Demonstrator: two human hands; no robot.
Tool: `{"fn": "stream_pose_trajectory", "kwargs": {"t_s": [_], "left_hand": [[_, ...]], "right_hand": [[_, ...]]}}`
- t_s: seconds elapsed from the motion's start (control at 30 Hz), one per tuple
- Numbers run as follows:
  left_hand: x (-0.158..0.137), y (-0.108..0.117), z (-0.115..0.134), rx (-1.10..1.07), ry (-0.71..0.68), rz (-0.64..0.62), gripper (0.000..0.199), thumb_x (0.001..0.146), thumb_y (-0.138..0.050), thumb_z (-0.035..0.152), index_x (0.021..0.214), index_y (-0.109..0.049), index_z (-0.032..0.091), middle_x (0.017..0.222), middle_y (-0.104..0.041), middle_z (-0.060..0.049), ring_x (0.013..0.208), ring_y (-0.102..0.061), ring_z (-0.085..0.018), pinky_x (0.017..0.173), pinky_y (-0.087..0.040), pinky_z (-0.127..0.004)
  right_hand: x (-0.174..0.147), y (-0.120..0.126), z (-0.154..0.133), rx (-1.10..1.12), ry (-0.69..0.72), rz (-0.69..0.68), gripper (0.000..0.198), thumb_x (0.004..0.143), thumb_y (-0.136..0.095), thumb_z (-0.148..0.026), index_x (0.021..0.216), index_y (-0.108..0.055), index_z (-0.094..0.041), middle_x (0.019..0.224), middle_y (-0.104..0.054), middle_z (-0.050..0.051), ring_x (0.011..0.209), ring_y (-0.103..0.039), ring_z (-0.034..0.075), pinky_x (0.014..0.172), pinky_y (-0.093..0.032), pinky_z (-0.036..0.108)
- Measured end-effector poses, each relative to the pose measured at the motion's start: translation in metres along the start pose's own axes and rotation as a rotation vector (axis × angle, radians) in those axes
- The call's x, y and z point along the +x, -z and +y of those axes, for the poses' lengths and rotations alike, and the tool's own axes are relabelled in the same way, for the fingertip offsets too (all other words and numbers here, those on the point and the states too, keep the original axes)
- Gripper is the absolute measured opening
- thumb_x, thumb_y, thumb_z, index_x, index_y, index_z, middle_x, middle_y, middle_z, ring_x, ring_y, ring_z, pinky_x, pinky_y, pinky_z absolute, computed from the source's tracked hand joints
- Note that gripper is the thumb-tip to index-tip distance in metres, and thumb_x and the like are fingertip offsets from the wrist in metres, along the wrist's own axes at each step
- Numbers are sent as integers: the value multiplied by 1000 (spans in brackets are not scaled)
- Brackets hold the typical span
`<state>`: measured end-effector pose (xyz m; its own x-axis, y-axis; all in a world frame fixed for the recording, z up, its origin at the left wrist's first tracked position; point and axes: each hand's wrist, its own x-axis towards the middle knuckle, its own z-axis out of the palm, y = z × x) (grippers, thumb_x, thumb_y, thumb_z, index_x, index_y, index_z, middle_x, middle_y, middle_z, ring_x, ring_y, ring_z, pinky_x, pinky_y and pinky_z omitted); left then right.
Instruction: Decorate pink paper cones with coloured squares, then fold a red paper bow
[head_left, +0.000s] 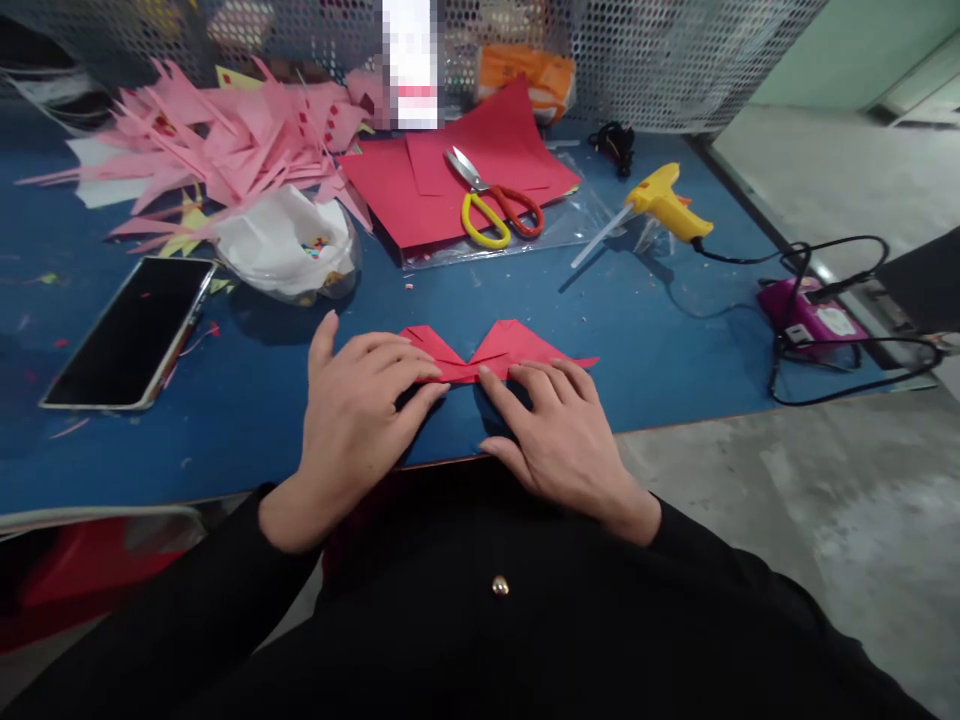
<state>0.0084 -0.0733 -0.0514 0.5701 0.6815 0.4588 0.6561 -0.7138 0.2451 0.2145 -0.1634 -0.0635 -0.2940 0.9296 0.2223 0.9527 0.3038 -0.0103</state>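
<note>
A folded piece of red paper, with two peaks and a dip between them, lies on the blue table close to its front edge. My left hand holds its left part, the thumb and index fingertips close together at the lower edge. Laid over the right part is my right hand. Its fingertips press on the paper, while the thumb stays apart on the table side. A thin red point of the paper sticks out beyond my right fingers. Both hands hide some of the folds.
Scissors rest on red paper sheets at the back. Right of them is a yellow glue gun, its cord running to a purple power block. A phone, a white-lined bowl and pink paper cutouts occupy the left.
</note>
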Motion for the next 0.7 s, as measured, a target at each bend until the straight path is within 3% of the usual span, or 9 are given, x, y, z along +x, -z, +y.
{"fn": "stream_pose_trajectory", "kwargs": {"t_s": [0.27,0.47,0.7], "left_hand": [[0,-3,-6,-34,84,-32,20,96,-61,34,80,-72,28,92,-78,1,101,-69,-27,117,-23,-66],[0,-5,-9,-77,96,-13,21,94,-61,33,77,-71,27,91,-78,-1,97,-69,-27,115,-26,-67],[-1,-3,-8,-62,105,-17,22,94,-61,35,75,-70,28,91,-78,0,98,-69,-27,115,-25,-67]], "right_hand": [[0,-5,-6,-17,7,-7,73,99,-34,-67,149,-48,-17,131,-61,20,123,-51,36,107,-35,54],[4,-10,-8,96,79,11,72,103,-30,-58,145,-48,-2,140,-56,25,130,-49,35,110,-43,49],[6,-9,-9,77,98,9,72,103,-31,-59,146,-50,-5,135,-61,22,126,-50,34,106,-44,48]]}}
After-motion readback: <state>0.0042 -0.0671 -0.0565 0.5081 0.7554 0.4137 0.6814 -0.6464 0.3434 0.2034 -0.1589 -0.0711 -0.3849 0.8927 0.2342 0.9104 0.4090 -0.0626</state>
